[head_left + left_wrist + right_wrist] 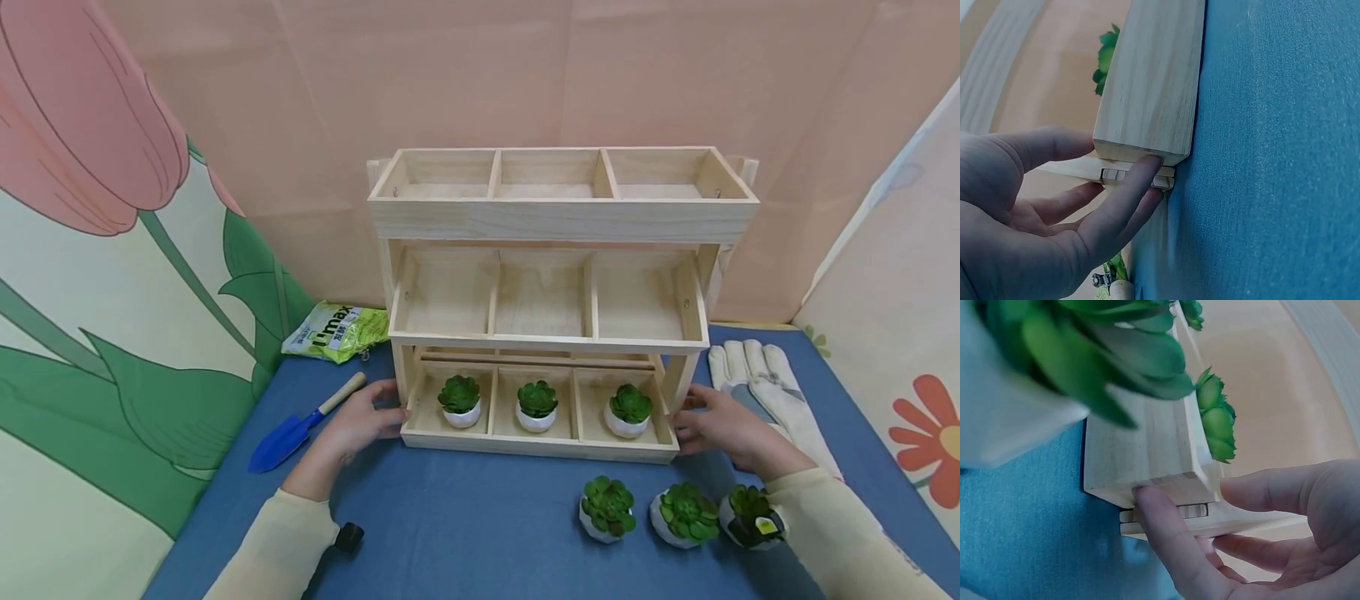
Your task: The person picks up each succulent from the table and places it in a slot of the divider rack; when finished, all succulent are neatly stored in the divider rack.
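Yellow-green bag point(335, 332) reading “Limax” lies beside the wooden shelf point(562, 222) that left hand point(363, 421) and right hand point(718, 427) grip low down.

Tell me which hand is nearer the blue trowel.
Left. The left hand is right beside the handle of the blue trowel, at the wooden shelf's left end; the right hand is at the shelf's far right end.
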`<state>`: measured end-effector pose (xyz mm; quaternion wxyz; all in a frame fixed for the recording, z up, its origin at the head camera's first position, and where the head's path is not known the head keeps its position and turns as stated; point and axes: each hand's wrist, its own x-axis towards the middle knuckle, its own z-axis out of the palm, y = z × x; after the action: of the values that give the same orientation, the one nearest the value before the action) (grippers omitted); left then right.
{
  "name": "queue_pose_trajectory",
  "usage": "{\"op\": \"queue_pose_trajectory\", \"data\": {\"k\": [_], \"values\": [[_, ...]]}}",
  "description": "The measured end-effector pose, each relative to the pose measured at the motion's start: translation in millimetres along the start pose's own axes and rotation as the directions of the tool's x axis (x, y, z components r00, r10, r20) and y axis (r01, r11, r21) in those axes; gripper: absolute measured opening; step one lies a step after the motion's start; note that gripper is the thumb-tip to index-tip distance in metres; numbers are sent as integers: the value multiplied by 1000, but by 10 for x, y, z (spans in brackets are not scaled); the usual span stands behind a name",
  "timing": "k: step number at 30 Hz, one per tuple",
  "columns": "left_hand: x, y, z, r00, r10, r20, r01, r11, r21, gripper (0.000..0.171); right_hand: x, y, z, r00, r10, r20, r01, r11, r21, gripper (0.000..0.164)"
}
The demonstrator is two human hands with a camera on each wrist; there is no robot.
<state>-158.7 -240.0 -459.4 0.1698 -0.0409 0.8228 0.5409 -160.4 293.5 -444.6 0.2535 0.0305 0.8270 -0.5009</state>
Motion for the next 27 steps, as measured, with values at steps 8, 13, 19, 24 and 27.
{"op": "queue_pose_trajectory", "data": {"k": [8,13,19,24,27], "values": [[10,-25,1,1000,-8,-11,8,1000,-3,71,-90,-44,-58,999,-43,4,43,998,-45,69],[12,-25,-1,1000,-5,-5,5,1000,-4,72,-287,-80,-157,995,-94,-29,90,989,-113,69],[11,-19,4,1000,14,6,-14,1000,7,73,-557,-86,-343,987,-131,-88,114,977,-178,71],[2,-15,2,1000,12,3,-12,1000,11,73,-747,18,-434,977,-157,-143,123,968,-220,74],[-5,-4,1,1000,10,10,-10,1000,13,74,-837,144,-458,964,-207,-169,170,962,-212,71]]}}
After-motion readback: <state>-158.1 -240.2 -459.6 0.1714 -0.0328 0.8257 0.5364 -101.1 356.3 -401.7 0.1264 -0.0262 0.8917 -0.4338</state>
